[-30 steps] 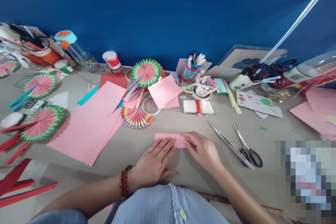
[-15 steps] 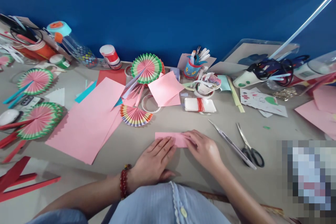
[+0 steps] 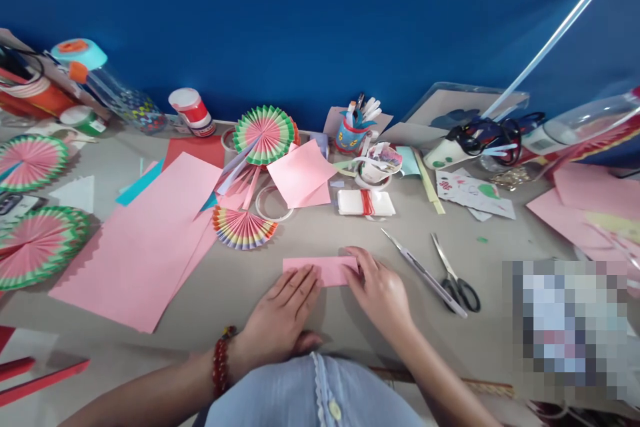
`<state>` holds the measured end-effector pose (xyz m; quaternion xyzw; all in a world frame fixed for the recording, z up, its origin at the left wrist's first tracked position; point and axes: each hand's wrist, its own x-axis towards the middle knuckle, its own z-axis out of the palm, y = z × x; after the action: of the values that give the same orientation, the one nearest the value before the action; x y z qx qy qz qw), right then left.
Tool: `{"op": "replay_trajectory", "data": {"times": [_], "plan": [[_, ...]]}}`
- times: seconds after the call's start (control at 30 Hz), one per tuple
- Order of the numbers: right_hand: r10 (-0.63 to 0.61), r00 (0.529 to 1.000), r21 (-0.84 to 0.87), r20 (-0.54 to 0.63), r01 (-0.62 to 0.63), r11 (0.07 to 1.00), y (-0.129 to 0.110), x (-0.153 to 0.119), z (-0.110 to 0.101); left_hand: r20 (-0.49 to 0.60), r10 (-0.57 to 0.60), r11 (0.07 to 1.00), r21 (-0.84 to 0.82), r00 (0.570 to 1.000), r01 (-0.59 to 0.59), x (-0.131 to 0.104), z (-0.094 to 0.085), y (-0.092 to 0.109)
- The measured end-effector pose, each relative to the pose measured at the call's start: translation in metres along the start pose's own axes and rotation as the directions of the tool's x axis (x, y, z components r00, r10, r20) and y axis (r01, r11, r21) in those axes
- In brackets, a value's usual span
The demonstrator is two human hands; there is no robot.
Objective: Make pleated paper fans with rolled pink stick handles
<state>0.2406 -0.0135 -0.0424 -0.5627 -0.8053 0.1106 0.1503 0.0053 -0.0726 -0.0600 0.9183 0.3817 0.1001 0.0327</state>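
Note:
A narrow folded piece of pink paper (image 3: 327, 271) lies flat on the table in front of me. My left hand (image 3: 283, 313) rests on its left part, palm down with the fingers stretched out. At the paper's right end, my right hand (image 3: 380, 290) has it between thumb and fingers, which hide that edge. To the right of this hand lie a pale craft knife (image 3: 425, 273) and scissors (image 3: 456, 280) with black handles, untouched. Larger pink sheets (image 3: 145, 240) are spread out on the left.
Pleated paper fans (image 3: 265, 135) and a roll of tape (image 3: 260, 203) lie beyond my hands. Further back stand a blue pen cup (image 3: 350, 133), a red-and-white jar (image 3: 193, 113) and a clear bottle (image 3: 125, 100). A white bundle (image 3: 350, 203) tied with red sits mid-table.
The view has turned a little to the right, so things appear further left. My right hand's fingers have shifted toward the paper's right end; my left hand stays flat on it.

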Motion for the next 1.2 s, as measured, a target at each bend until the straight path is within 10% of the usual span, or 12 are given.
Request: {"op": "replay_trajectory", "data": {"times": [0.67,0.97,1.2], "plan": [[0.027,0.999,-0.011,-0.039,-0.027,1.000,-0.005,-0.001,0.002,-0.062,0.003,0.999,0.048,0.998,0.000,0.004,0.003,0.001],[-0.289,0.956,-0.069,-0.049,0.285,0.956,-0.022,-0.033,-0.002,-0.046,0.009,0.999,0.044,0.999,-0.007,0.002,0.008,0.001],[-0.240,0.971,-0.085,0.000,0.239,0.967,0.002,-0.048,-0.009,-0.026,0.030,0.999,0.034,0.999,-0.029,0.004,0.001,-0.003]]}}
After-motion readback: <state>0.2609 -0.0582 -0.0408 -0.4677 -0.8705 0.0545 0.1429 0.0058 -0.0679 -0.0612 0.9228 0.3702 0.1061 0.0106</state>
